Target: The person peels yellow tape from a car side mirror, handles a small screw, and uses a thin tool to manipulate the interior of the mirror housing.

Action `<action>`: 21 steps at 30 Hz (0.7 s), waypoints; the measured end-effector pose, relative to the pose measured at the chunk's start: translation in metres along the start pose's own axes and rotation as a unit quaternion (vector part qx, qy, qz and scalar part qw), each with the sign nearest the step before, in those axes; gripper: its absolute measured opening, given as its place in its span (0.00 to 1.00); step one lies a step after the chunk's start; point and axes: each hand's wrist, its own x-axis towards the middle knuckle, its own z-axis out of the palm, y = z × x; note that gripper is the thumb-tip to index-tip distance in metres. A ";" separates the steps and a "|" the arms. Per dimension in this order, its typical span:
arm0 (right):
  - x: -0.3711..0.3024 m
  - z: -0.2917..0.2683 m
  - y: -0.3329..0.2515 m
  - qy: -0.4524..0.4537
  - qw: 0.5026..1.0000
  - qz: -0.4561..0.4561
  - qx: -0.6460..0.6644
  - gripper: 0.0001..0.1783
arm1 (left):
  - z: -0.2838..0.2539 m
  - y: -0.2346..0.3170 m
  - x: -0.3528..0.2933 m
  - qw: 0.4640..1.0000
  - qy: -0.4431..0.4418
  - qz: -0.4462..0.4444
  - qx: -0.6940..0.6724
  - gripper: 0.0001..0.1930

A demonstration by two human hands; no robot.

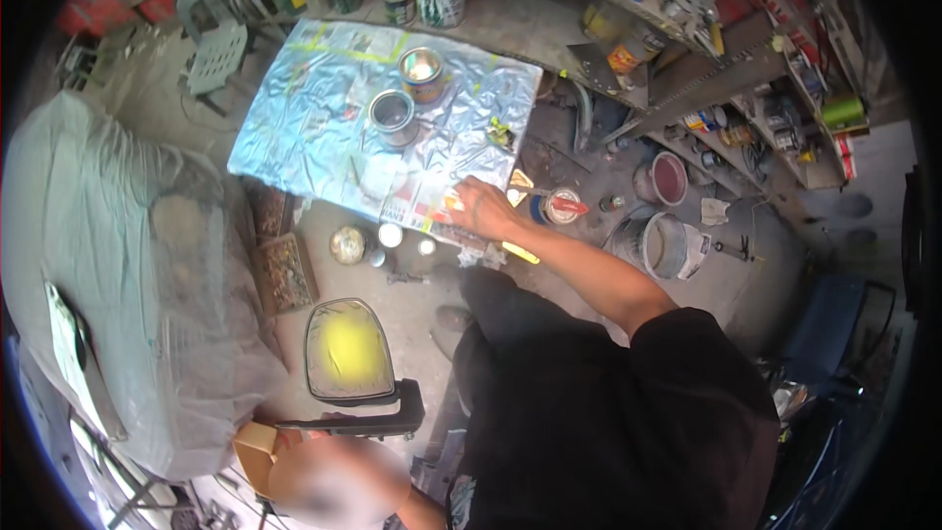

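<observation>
My right hand [479, 209] reaches to the near edge of a table [314, 152] covered in crinkled silvery-blue sheeting. Its fingers curl down and together over a small red and white patch; what they grip, if anything, is unclear. Beyond it stand an open can [393, 118] and a second metal can [422, 74]. At the lower left my left hand [339, 447] is beside the black bracket [378, 422] of a vehicle side mirror [348, 348]. The mirror face shows a blurred yellow patch. A smear covers the left hand's fingers, so its hold cannot be made out.
Left of me stands a large plastic-draped object [147, 285]. A shallow box of small pieces [285, 275] and several small containers [391, 235] are below the table. Buckets [653, 242] sit to the right, below shelves [677, 88] of cans. A plastic chair [218, 54] stands far left.
</observation>
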 end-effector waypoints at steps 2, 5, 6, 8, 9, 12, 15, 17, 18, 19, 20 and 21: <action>-0.041 -0.005 0.045 0.070 0.997 -0.011 -0.029 0.22 | 0.018 0.000 0.007 1.000 -0.026 0.016 -0.002 0.19; -0.096 -0.059 0.078 0.110 0.991 0.072 -0.033 0.20 | 0.050 0.013 0.004 0.996 -0.083 0.038 0.003 0.18; -0.111 -0.084 0.083 0.114 0.987 0.099 -0.047 0.19 | 0.056 0.013 0.000 0.995 -0.090 0.033 -0.012 0.18; -0.126 -0.128 0.112 0.155 0.979 0.125 -0.054 0.18 | 0.087 0.022 -0.009 0.994 -0.105 0.031 -0.030 0.17; -0.130 -0.151 0.127 0.175 0.973 0.135 -0.069 0.17 | 0.093 0.022 -0.014 0.992 -0.115 0.036 -0.029 0.18; -0.134 -0.238 0.157 0.228 0.958 0.137 -0.108 0.16 | 0.100 0.017 -0.031 0.989 -0.139 0.044 -0.020 0.19; -0.116 -0.333 0.183 0.295 0.943 0.097 -0.123 0.20 | 0.105 0.006 -0.045 0.988 -0.146 0.053 0.001 0.20; -0.089 -0.394 0.212 0.321 0.931 0.084 -0.150 0.20 | 0.115 0.009 -0.071 0.991 -0.113 0.062 0.018 0.21; -0.080 -0.422 0.211 0.320 0.938 0.059 -0.123 0.20 | 0.116 0.009 -0.084 0.991 -0.117 0.067 0.014 0.21; -0.072 -0.449 0.232 0.364 0.913 0.023 -0.183 0.18 | 0.118 0.010 -0.096 0.990 -0.127 0.066 0.007 0.20; -0.058 -0.474 0.245 0.350 0.918 0.052 -0.180 0.17 | 0.122 0.005 -0.110 0.989 -0.132 0.069 0.002 0.20; -0.046 -0.494 0.252 0.337 0.928 0.062 -0.147 0.17 | 0.126 -0.002 -0.127 0.996 -0.071 0.058 -0.021 0.19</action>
